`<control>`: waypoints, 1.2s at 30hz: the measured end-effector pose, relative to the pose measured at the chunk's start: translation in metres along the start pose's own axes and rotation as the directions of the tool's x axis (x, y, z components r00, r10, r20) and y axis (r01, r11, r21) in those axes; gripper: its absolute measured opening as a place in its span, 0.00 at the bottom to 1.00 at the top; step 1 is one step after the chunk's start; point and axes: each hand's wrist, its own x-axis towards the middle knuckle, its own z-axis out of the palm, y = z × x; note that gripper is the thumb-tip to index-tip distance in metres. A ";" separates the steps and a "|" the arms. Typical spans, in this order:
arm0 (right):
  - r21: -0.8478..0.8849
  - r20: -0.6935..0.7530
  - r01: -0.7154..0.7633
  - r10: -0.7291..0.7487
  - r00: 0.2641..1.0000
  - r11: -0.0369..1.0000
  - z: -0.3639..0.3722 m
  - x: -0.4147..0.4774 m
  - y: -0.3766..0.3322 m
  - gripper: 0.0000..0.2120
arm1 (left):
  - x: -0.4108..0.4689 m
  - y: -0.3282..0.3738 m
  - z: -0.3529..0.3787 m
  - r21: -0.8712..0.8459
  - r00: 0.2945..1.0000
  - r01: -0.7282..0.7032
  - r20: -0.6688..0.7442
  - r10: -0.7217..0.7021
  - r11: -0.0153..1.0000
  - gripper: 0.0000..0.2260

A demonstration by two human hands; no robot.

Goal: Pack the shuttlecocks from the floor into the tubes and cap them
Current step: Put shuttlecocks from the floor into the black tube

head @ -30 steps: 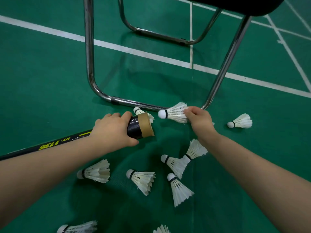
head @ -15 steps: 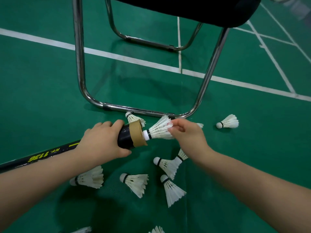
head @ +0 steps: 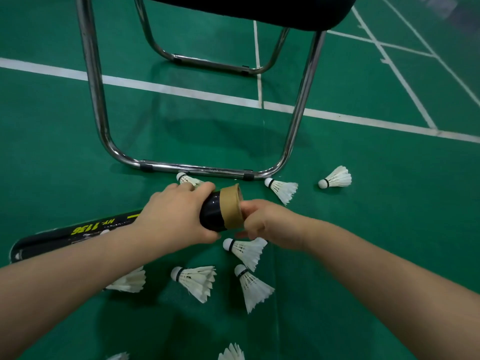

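1. While the left hand [head: 176,216] wraps the black tube [head: 211,215], thumb on the near side and fingers over the top, the tube lies nearly level. Its open end, w/ a tan band [head: 231,206], points right.
2. Right hand [head: 267,224]: fingers bunched against the tube's mouth. Whether they pinch anything cannot be told, as they hide the opening.
3. Tube body, w/ yellow print, runs left under the left forearm to the left edge of view.
4. Far row on the green floor [head: 376,229], just near the chair frame [head: 98,113]:
   - shuttlecock a [head: 185,178], partly hidden behind the left fingers
   - shuttlecock b [head: 281,189], right of the tube
   - shuttlecock c [head: 336,178], farther right, apart from b
5. Near group:
   - shuttlecock d [head: 245,249], just below the right wrist
   - shuttlecock e [head: 196,280] and shuttlecock f [head: 253,289], side by side, corks toward the far left
   - shuttlecock g [head: 130,281], partly under the left forearm
6. Bottom edge: feather tips of shuttlecock h [head: 231,353] and shuttlecock i [head: 118,356], the rest cut off.
7. Black seat [head: 259,11] tops the chrome frame. White court lines [head: 181,89] cross the floor beyond.
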 end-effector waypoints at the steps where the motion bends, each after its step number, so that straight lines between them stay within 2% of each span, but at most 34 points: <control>1: -0.012 0.051 -0.011 0.012 0.999 1.000 -0.002 0.002 0.002 0.33 | 0.001 0.004 -0.001 0.030 1.000 -0.030 0.008 0.029 0.999 0.28; 2: -0.026 0.108 -0.017 0.019 0.994 1.000 -0.003 0.001 0.001 0.30 | 0.001 0.007 -0.001 0.074 0.998 -0.057 0.017 0.056 0.996 0.28; 4: -0.043 0.193 -0.024 0.032 0.981 0.999 -0.002 -0.002 -0.005 0.16 | 0.003 0.011 -0.003 0.156 0.996 -0.089 0.033 0.085 0.984 0.29; 6: -0.005 0.180 -0.001 0.002 0.984 1.000 -0.006 -0.003 -0.009 0.10 | 0.008 0.012 -0.005 0.162 0.996 -0.083 0.027 0.080 0.983 0.30; 9: 0.219 -0.031 0.060 -0.054 0.998 0.974 -0.027 0.004 -0.006 0.12 | 0.024 0.011 -0.007 0.081 0.999 -0.033 -0.008 0.034 0.996 0.29; 11: 0.331 -0.230 0.134 -0.058 0.972 0.934 -0.052 0.008 0.004 0.08 | 0.037 0.012 -0.005 0.046 1.000 -0.005 -0.023 0.006 0.999 0.30; 13: 0.424 -0.476 0.185 0.045 0.878 0.887 -0.079 0.010 0.024 0.11 | 0.046 0.014 0.001 0.027 1.000 0.001 -0.021 0.000 1.000 0.29; 15: 0.442 -0.653 0.125 0.223 0.723 0.888 -0.097 0.015 0.052 0.10 | 0.051 0.014 0.007 0.021 1.000 0.006 -0.013 -0.006 1.000 0.30; 18: 0.345 -0.766 -0.167 0.380 0.519 0.924 -0.104 0.021 0.097 0.06 | 0.056 0.017 0.015 0.044 0.999 0.034 0.006 -0.035 0.998 0.31; 20: 0.346 -0.808 -0.173 0.387 0.445 0.922 -0.101 0.023 0.114 0.10 | 0.058 0.017 0.019 0.064 0.999 0.036 0.020 -0.038 0.997 0.32; 22: 0.367 -0.806 -0.138 0.389 0.445 0.920 -0.101 0.029 0.121 0.11 | 0.060 0.022 0.023 0.071 0.999 0.024 0.034 -0.026 0.997 0.31; 26: 0.458 -0.720 -0.049 0.403 0.565 0.888 -0.093 0.049 0.116 0.13 | 0.064 0.033 0.026 0.043 0.999 0.024 0.039 -0.025 0.999 0.31; 29: 0.500 -0.731 0.055 0.388 0.561 0.864 -0.088 0.063 0.111 0.12 | 0.062 0.038 0.026 0.052 0.998 0.025 0.049 -0.027 0.998 0.31; 32: 0.543 -0.704 0.064 0.412 0.579 0.837 -0.087 0.073 0.104 0.09 | 0.060 0.041 0.024 0.054 0.997 0.031 0.062 -0.035 0.998 0.31; 34: 0.567 -0.700 0.066 0.438 0.564 0.821 -0.086 0.073 0.101 0.06 | 0.060 0.042 0.022 0.049 0.998 0.037 0.055 -0.040 0.998 0.30; 35: 0.576 -0.706 0.083 0.444 0.551 0.813 -0.085 0.071 0.099 0.05 | 0.059 0.042 0.021 0.039 0.998 0.043 0.046 -0.045 0.998 0.30; 36: 0.587 -0.714 0.113 0.447 0.538 0.802 -0.085 0.066 0.097 0.10 | 0.059 0.041 0.021 0.023 0.998 0.055 0.038 -0.055 0.998 0.30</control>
